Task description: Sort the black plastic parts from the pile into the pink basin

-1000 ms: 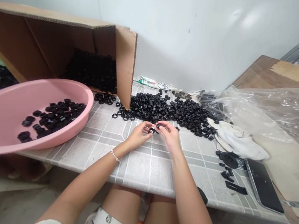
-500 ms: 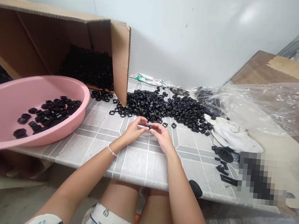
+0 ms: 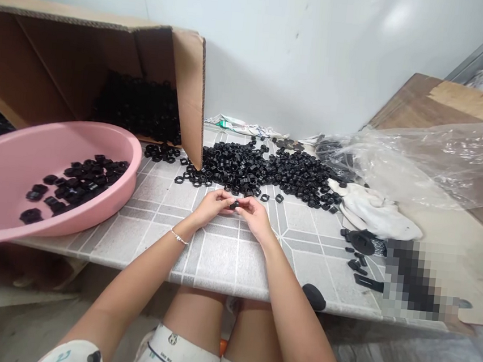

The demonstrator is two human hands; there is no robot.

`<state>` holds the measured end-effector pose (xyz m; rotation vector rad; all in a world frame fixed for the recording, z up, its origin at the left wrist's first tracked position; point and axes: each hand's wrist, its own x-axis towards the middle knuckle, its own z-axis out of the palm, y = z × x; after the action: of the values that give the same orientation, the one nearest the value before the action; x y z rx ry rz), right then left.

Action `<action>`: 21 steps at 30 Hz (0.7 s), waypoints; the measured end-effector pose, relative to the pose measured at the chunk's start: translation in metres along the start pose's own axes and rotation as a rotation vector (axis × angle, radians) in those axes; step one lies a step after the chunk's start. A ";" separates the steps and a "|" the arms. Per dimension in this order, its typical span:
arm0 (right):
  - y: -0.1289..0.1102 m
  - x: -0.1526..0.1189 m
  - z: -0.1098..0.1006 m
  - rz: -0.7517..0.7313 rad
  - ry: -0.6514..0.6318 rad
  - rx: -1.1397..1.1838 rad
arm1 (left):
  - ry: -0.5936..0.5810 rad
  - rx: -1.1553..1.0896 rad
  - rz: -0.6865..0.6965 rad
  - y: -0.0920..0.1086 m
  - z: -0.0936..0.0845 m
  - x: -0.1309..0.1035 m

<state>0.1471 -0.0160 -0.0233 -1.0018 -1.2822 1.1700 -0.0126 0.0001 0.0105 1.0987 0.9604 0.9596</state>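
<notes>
Between the fingertips of my left hand [image 3: 213, 207] and my right hand [image 3: 255, 213] is a small black plastic ring-like part [image 3: 234, 205]. Both hands pinch it just above the table, and the fingers partly cover it. Right behind them spreads a wide pile of loose black plastic rings [image 3: 243, 167], a few lying apart at its near edge. To the left, a pink basin [image 3: 105, 213] holds a cluster of black parts [image 3: 83, 183] that look thicker than the loose rings.
A cardboard box [image 3: 188, 85] lies on its side at the back left, with many black parts inside. On the right are a white cloth glove [image 3: 375, 212], clear plastic film [image 3: 448, 161] and small black pieces [image 3: 357, 263]. A black rounded object [image 3: 313, 297] sits at the table's front edge.
The black part has turned between my fingertips and shows more of its face. Both hands have shifted slightly left, and the whole view has moved a little.
</notes>
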 end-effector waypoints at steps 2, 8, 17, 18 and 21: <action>0.002 0.000 -0.001 0.018 -0.007 -0.010 | -0.007 -0.019 -0.009 -0.002 -0.001 0.000; 0.002 -0.002 0.000 -0.015 0.032 -0.078 | -0.026 -0.098 -0.037 -0.007 -0.003 0.003; -0.010 -0.004 -0.004 -0.029 0.070 -0.370 | -0.070 -0.138 -0.062 -0.007 0.010 0.000; -0.011 -0.005 -0.005 -0.042 0.083 -0.436 | -0.078 -0.126 -0.070 -0.007 0.011 0.000; -0.014 -0.006 -0.004 -0.035 0.160 -0.478 | -0.077 -0.125 -0.090 -0.006 0.013 0.000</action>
<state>0.1528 -0.0239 -0.0113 -1.3820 -1.4758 0.7491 0.0001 -0.0044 0.0070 0.9730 0.8686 0.8859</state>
